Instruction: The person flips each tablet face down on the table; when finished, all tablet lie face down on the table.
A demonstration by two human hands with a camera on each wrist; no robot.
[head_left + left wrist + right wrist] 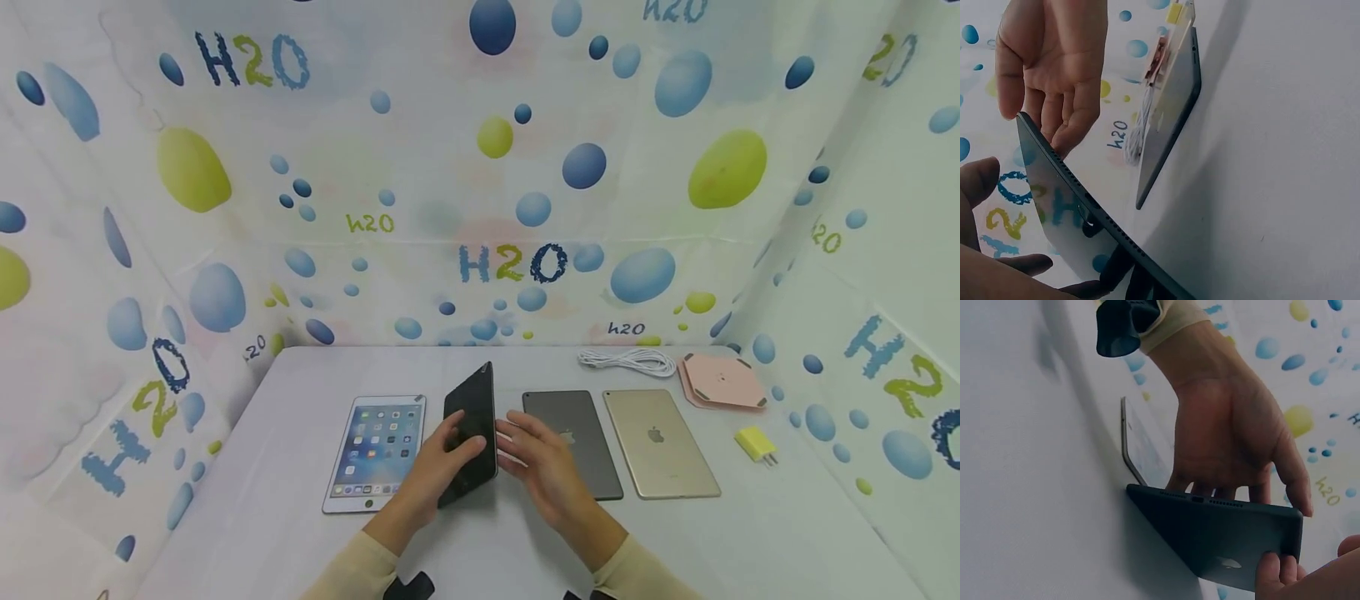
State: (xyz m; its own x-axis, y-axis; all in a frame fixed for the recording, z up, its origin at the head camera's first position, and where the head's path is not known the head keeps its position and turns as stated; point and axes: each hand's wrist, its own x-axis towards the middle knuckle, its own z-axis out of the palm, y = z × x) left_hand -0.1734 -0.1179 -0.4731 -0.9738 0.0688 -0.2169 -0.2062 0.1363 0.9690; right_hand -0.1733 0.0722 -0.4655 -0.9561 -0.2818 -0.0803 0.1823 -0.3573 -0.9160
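A black tablet [476,400] is tilted up on edge between both hands, its dark screen facing left and its back, with an apple logo [1230,563], facing right. My left hand [423,471] lies against the screen side, thumb extended across the glass. On the back side, my right hand [547,467] touches the tablet near its edge with its fingertips [1267,569], fingers loosely extended. Left of the held tablet lies a white tablet [378,454] with its screen lit. To the right lie a grey tablet [592,454] and a gold tablet [663,450], both back side up.
Behind the gold tablet lies a coiled white cable [633,362]. A pink square stand [722,381] sits at the back right, with a yellow plug charger [756,445] in front of it. Printed cloth [427,142] encloses the white table [255,533] on its back and sides.
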